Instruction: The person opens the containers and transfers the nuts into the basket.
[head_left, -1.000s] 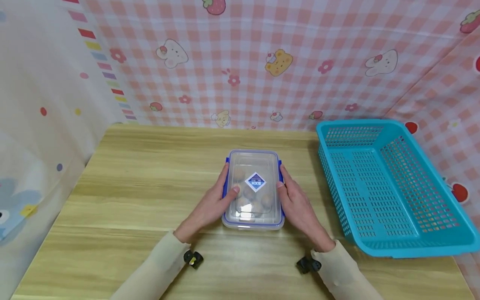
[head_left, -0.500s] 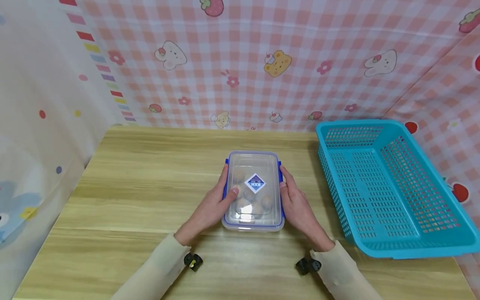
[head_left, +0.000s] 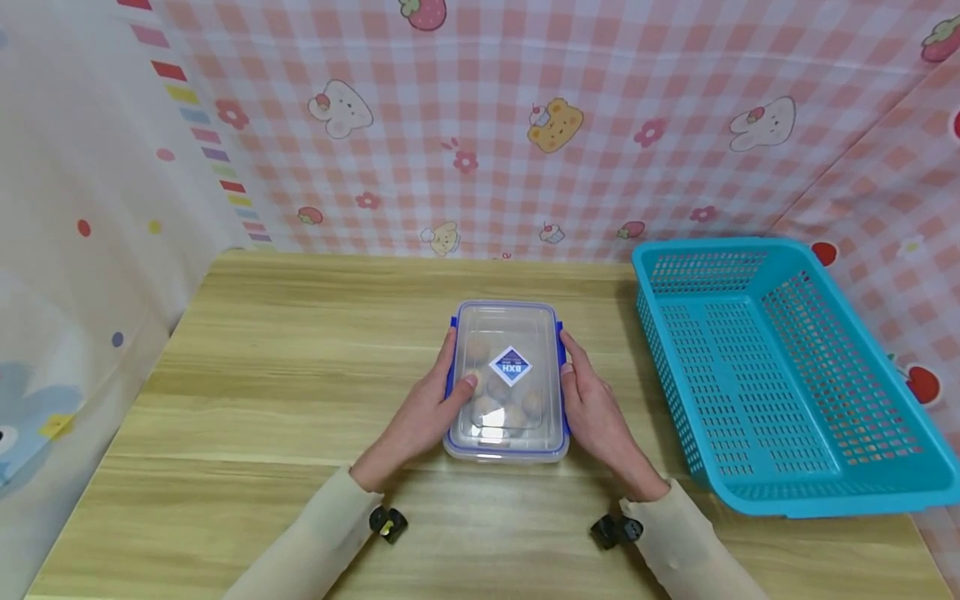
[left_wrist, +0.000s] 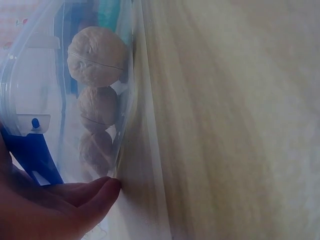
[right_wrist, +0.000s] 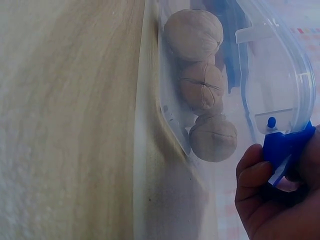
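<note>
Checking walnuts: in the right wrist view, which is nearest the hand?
The bottom walnut; the others visible sit higher in frame, farther from the right hand.

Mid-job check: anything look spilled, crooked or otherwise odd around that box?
One small thing: the label on the lid appears upside down in the head view. I see no spill: the walnuts sit inside the box. Whether the blue latches are fastened, I can't tell.
</note>
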